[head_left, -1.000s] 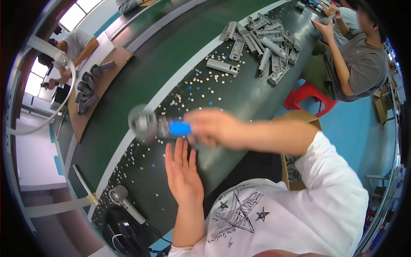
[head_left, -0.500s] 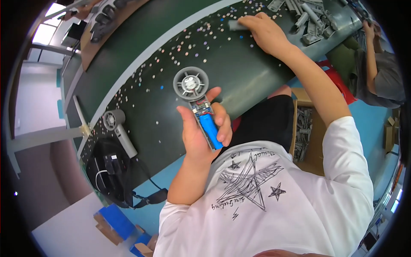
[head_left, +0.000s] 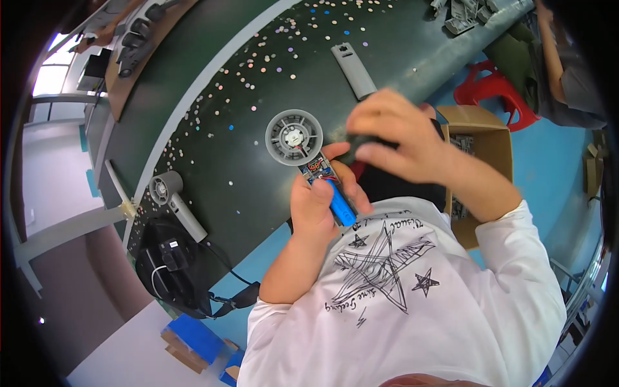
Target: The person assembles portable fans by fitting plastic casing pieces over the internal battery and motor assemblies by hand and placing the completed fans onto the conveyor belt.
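the person's left hand is gripping a small handheld fan by its lower end, fingers wrapped around the blue battery that is showing along the handle. the fan's round grey head is pointing up and away from the body, its open back with the small circuit board facing the camera, and it is hovering just above the near edge of the dark green table. the right hand is sitting just beside the fan head, fingers curled around a dark piece that is mostly hidden, so what it is cannot be told. a long grey handle cover is lying on the table beyond the hands, among scattered small coloured dots. a finished grey fan is lying near the left edge of the table, with a black bag below it. a cardboard box is standing to the person's right, next to a red stool.
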A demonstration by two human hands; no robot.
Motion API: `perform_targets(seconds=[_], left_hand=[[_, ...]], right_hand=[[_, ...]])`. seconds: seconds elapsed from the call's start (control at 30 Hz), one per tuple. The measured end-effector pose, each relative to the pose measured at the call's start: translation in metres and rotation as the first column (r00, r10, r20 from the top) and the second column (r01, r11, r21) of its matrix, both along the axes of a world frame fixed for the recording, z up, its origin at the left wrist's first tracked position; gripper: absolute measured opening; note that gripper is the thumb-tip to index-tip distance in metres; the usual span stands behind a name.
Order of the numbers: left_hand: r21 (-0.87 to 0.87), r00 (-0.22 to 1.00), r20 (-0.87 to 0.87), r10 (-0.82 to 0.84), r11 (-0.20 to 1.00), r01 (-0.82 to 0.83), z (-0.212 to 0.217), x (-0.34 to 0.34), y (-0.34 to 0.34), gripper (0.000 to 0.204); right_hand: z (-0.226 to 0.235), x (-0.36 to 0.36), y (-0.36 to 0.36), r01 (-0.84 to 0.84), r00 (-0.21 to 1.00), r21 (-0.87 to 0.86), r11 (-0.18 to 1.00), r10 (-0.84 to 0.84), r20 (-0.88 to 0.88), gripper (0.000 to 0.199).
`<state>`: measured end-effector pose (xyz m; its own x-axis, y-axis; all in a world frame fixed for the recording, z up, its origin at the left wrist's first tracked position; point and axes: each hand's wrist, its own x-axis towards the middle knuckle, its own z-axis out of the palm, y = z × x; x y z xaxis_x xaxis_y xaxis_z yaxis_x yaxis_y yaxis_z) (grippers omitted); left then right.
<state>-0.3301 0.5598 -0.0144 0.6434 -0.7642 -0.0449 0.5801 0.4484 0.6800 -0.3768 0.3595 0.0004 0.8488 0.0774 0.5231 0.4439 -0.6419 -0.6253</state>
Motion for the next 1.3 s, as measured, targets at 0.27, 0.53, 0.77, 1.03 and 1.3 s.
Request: perform_targets(seconds=[0.27,0.53,0.77,1.03,1.3], left_hand=[[0.202,0.995,0.095,-0.029,0.979,0.009,0.006,-0.011,-0.003,0.066],[0.238,0.988,0.156,0.0,0.97,-0.037,-0.008,-0.022,-0.002,0.067],[0.191,0.985,0.153,-0.078,0.98,0.048,0.003,-0.023,-0.003,0.071],[0.172,0.994,0.089,-0.06,0.984,0.044,-0.017,-0.018,0.009,0.053],[0.37,0.992,0.046,0.12,0.92,-0.129,0.001,-0.026,-0.008,0.051]], right_hand=[[0.0,-0.012,0.05,0.088,0.994,0.347,0.934,-0.057,-0.098,0.02],[-0.007,-0.013,0.045,0.019,0.965,0.059,0.998,-0.034,0.262,0.023],[-0.01,-0.016,0.036,-0.095,0.975,0.081,0.992,0.076,0.208,0.021],[-0.011,-0.028,0.034,-0.038,0.959,-0.136,0.99,0.074,0.273,0.032],[-0.018,-0.031,0.032,0.0,0.966,-0.026,1.0,0.006,0.257,0.031]])
